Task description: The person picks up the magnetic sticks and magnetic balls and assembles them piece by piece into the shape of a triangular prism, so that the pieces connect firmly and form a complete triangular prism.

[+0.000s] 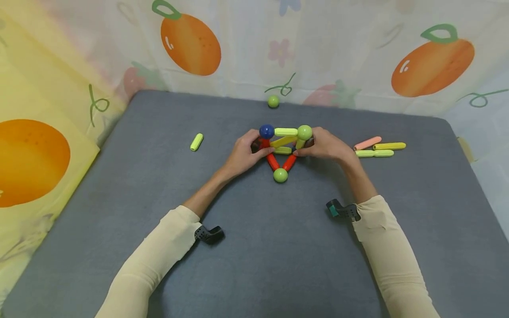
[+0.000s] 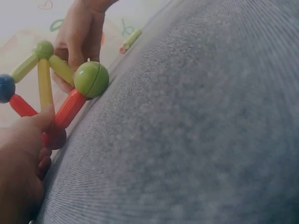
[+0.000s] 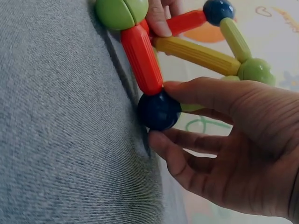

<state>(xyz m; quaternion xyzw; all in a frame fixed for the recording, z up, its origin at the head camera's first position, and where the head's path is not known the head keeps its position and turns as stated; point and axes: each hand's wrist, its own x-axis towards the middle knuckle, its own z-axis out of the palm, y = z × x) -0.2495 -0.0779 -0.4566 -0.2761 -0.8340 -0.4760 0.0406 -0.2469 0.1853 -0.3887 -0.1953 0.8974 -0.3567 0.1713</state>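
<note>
Assembled frame: plastic ball-and-rod construction (image 1: 283,141), held in both your hands over the far half of the grey cloth-covered desk (image 1: 254,265), midway between its left and right edges.
Your left hand (image 1: 243,151): curled round the frame's left lower corner at a red ball (image 2: 55,139), thumb across the foot of a long yellow ribbed rod (image 3: 196,55).
Your right hand (image 1: 327,143): pinching a dark blue ball (image 3: 159,110), at the right lower corner, between thumb and fingers.
Front corner: glossy green ball (image 1: 280,175), nearest you, joined by two red ribbed rods to the corners you hold.
Top: blue ball (image 1: 267,131) at left, light green ball (image 1: 304,132) at right, a pale yellow-green rod (image 1: 286,132) between them; the yellow rod slants up to the light green one.
Far edge: loose small green ball (image 1: 273,101), near the middle.
Towards far left corner: short lime rod (image 1: 196,142), lying apart.
Towards far right corner: salmon-pink rod (image 1: 367,142), loose yellow rod (image 1: 389,145) and long lime rod (image 1: 374,153), grouped just beyond your right wrist.
</note>
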